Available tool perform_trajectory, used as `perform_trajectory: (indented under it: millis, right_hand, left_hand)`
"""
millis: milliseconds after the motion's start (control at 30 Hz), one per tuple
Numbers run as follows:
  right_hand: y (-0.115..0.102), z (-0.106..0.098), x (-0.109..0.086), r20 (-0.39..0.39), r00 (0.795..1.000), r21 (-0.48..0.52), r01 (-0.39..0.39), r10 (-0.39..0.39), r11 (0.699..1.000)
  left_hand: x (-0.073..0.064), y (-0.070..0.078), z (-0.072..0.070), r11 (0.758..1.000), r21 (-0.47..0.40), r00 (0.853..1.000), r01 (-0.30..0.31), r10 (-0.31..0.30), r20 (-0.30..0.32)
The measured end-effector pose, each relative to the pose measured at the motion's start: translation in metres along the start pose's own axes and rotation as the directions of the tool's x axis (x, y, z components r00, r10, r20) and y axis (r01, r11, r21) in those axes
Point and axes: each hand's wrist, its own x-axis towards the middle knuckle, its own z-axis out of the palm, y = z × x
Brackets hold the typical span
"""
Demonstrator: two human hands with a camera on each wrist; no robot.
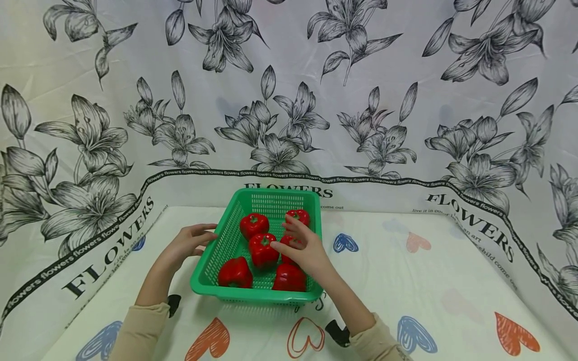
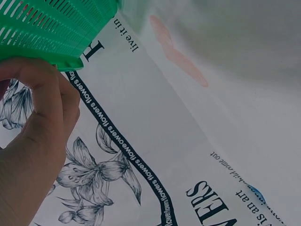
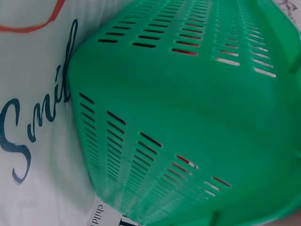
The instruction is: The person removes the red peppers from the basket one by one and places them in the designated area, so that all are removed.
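Note:
Several red bell peppers lie in a green plastic basket in the head view. My left hand is at the basket's left side, fingers loosely bent with their tips right at the rim. In the left wrist view the bent fingers of the left hand overlap the rim of the basket. My right hand is over the right side of the basket, thumb and fingers spread apart above the peppers, gripping nothing. The slotted outer wall of the basket fills most of the right wrist view.
Under the basket is a white cloth printed with red and blue hearts. Behind it rises a backdrop with black line-drawn flowers and a dark lettered band.

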Motion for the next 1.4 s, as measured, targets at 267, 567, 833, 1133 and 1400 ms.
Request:
perform_trajectory:
  millis: [267, 567, 833, 1133, 1400]
  right_hand:
    - [0.0, 0.005, -0.003, 0.036, 0.999, -0.068, -0.01, 0.013, 0.998]
    - [-0.001, 0.004, -0.007, 0.091, 0.995, -0.084, -0.041, 0.048, 0.996]
    - [0.0, 0.002, -0.01, 0.124, 0.99, -0.117, -0.053, 0.067, 0.992]
    - [0.0, 0.0, -0.011, 0.2, 0.976, -0.208, -0.045, 0.087, 0.977]
    - [-0.004, -0.002, -0.013, 0.253, 0.959, -0.254, -0.063, 0.129, 0.965]
  left_hand:
    - [0.002, -0.001, 0.0, 1.0, -0.001, 1.0, 0.001, -0.001, -0.013]
    - [0.002, -0.002, 0.0, 1.0, -0.008, 1.0, -0.009, 0.009, -0.014]
    - [0.003, -0.003, 0.0, 1.0, -0.017, 1.0, -0.014, 0.014, -0.015]
    - [0.001, -0.002, -0.001, 0.999, -0.023, 1.0, -0.027, 0.027, -0.005]
    - [0.002, -0.003, -0.001, 0.999, -0.031, 1.0, -0.03, 0.03, -0.008]
